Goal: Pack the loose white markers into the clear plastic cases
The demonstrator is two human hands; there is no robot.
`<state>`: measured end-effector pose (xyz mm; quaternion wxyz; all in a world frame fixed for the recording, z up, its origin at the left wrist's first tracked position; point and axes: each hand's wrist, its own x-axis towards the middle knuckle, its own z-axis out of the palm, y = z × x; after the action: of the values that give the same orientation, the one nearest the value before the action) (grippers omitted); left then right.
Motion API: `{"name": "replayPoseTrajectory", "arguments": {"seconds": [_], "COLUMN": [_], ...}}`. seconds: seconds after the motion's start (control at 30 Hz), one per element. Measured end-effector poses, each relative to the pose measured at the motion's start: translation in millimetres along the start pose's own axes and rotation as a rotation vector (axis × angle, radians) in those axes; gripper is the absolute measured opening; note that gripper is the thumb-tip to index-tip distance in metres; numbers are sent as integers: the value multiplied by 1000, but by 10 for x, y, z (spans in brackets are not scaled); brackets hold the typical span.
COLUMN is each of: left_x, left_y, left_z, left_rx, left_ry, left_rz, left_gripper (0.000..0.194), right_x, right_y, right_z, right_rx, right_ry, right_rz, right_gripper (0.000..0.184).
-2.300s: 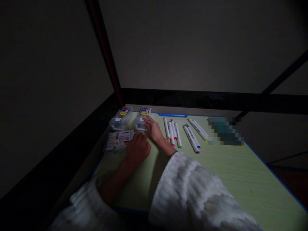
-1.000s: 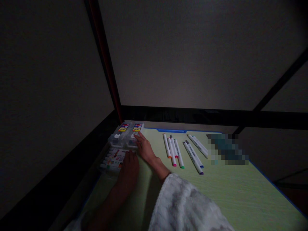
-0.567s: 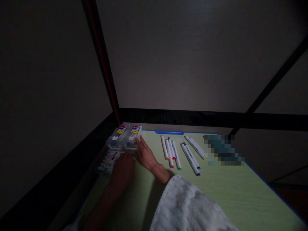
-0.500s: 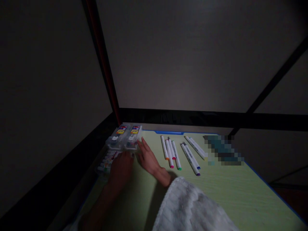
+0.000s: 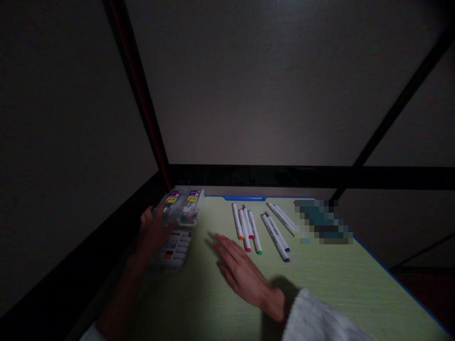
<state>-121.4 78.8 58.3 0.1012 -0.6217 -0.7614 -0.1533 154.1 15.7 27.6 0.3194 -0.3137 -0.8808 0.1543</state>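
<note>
The left hand (image 5: 153, 231) was at the first clear case (image 5: 173, 197), left of the frame. Its grip was partly curled; whether it had hold of the case could not be told — blur and the hand itself hid the contact. The right hand (image 5: 243, 274), lower centre, had an open, extended grip with nothing in it. A second clear case (image 5: 192, 206) stood just beside the first; a marker case (image 5: 180, 247) lay below both in the frame. Loose markers (image 5: 255, 232) lay right of centre. Judged risks: a leftward push could send cases off the desk (image 5: 330, 284); a careless right-hand sweep could roll markers.
</note>
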Motion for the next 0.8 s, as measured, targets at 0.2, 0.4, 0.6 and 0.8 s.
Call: {"name": "replayPoseTrajectory", "arguments": {"seconds": [0.2,0.4,0.6,0.8], "left_x": [88,106,99,58], "left_y": [71,88,105,118], "left_z": [-16,-8,7,-18], "left_rx": [48,111,152,158], "left_ry": [-73,-79,-61,-49], "left_rz": [-27,-7,-30,-30], "left_gripper": [60,55,52,53], "right_x": [-54,6,12,5], "right_y": [106,103,58,43], "right_z": [-3,28,21,6], "right_rx": [18,71,94,103], "right_ry": [52,53,-4,-13], "right_rz": [38,48,11,13], "right_gripper": [56,50,48,44]}}
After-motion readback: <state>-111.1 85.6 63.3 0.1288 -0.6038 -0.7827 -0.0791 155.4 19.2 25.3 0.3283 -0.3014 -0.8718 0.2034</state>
